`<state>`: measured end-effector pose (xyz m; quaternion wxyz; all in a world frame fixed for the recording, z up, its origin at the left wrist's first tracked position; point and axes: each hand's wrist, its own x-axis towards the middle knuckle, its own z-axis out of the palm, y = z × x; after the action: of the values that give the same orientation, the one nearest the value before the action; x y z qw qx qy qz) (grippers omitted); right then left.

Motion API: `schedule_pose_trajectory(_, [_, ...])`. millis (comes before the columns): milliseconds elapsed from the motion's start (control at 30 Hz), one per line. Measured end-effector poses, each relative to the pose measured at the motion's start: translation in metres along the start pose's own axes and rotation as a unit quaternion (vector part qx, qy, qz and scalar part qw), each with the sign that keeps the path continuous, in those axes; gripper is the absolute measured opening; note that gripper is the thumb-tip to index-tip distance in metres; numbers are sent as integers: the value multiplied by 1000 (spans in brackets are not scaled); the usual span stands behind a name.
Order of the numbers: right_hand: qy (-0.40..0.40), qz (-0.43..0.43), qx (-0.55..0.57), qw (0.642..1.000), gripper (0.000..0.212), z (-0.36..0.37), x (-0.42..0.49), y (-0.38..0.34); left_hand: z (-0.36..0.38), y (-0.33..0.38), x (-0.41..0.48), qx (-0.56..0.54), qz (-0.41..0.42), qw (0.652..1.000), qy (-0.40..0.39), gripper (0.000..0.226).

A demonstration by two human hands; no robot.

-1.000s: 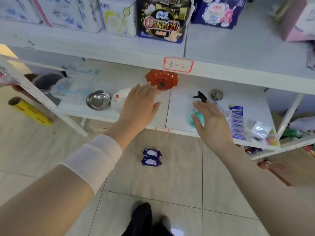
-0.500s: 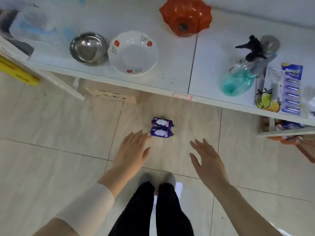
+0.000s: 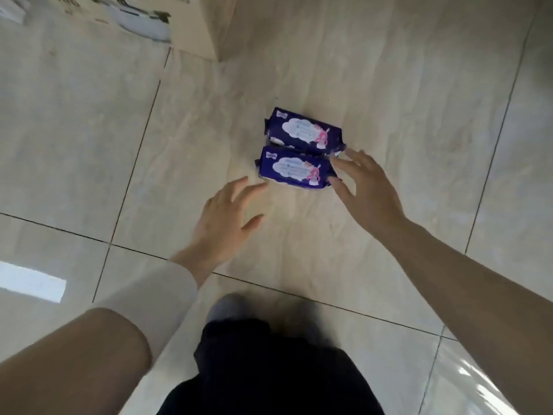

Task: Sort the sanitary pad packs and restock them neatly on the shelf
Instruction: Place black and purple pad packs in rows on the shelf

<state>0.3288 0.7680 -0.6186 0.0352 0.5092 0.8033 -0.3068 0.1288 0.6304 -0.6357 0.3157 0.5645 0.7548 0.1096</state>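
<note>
A pale tiled floor fills the view, with a cardboard box at its far left. Dark trousers show at the near edge. The left grip hovers with fingers spread, holding nothing, just short of the near pack. The right grip, also spread wide, has its fingertips at that pack's right end. The far pack lies against it, side by side on the floor.

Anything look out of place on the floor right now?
Yes: the far pad pack and near pad pack lie touching on the floor, not shelved. No damage visible. The right hand is at the near one's end; the left hand is open.
</note>
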Motion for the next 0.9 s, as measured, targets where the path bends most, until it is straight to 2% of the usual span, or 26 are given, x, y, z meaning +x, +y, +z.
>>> schedule_pose_trajectory(133, [46,-88,-15,995,39,34,68,30,35,-44,64,-71,72,994,52,61])
schedule_pose_trajectory(300, [30,-214,-13,976,50,57,114,59,65,-78,112,-86,205,971,94,58])
schedule_pose_trajectory(367, [37,-244,-6,969,46,60,125,67,73,-86,122,-102,245,959,98,56])
schedule_pose_trajectory(500, [60,-266,40,961,40,58,144,75,78,-89,133,-133,267,949,106,53])
schedule_pose_trajectory(633, [71,-225,80,969,47,53,152,70,76,-82,134,-192,245,946,92,49])
schedule_pose_trajectory(767, [65,-160,155,973,41,47,158,60,73,-73,131,-300,169,936,78,38])
schedule_pose_trajectory(900, [64,-128,215,966,33,39,161,55,73,-66,129,-431,83,895,76,26])
